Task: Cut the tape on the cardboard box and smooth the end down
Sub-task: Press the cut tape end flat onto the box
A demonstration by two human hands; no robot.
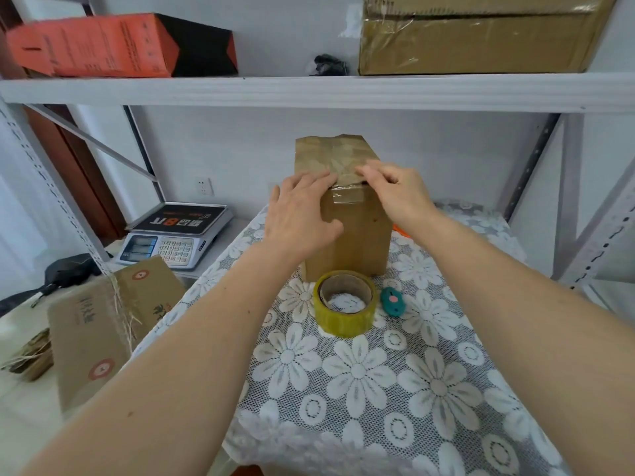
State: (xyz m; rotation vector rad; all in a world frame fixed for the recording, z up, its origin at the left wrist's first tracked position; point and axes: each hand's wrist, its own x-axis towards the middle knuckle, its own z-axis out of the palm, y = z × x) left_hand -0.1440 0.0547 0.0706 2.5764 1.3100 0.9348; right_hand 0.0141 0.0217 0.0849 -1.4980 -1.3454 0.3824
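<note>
A tall brown cardboard box (357,242) stands upright on the lace-covered table (395,389). Clear tape (348,198) runs over its top and a short way down the near face. My left hand (302,214) lies flat against the box's upper left corner, fingers straight on the top edge. My right hand (395,190) rests on the top near edge, its fingertips pressing the tape. In front of the box lie a yellowish tape roll (345,302) and a small teal cutter (392,301).
A weighing scale (175,235) sits to the left, and printed cardboard boxes (103,324) lean below it. On the shelf (309,92) above are an orange-and-black box (120,46) and a large taped carton (481,36). Metal rack uprights flank the table.
</note>
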